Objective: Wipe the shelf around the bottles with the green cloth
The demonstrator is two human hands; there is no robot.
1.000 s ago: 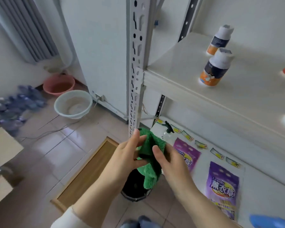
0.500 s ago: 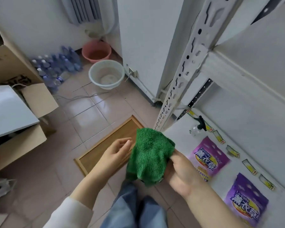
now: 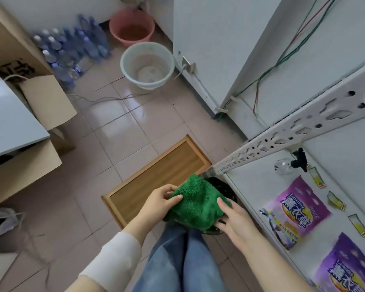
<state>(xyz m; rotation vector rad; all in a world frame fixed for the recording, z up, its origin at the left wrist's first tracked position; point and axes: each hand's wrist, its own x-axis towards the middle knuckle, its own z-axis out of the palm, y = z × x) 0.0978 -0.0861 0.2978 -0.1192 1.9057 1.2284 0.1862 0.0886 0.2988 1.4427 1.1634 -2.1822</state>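
Tiled floor [image 3: 122, 127] beside white rack | both our hands pinch green cloth [image 3: 195, 204]: left hand [image 3: 161, 202], right hand [image 3: 233, 219], over black bin [image 3: 223, 186] | risk: loose folded wad may slip into bin before we reach the unseen bottles

To the right of my right hand [image 3: 233, 221], a purple pouch [image 3: 297, 209] on the white shelf [image 3: 259, 182] bears the word "Lavender" above large white Chinese characters, 薰衣草. A second purple pouch [image 3: 346, 268], nearer to me and further right, shows the same large characters. Far to the left of my left hand [image 3: 156, 204], a cardboard box [image 3: 9, 66] carries dark print, not legible.
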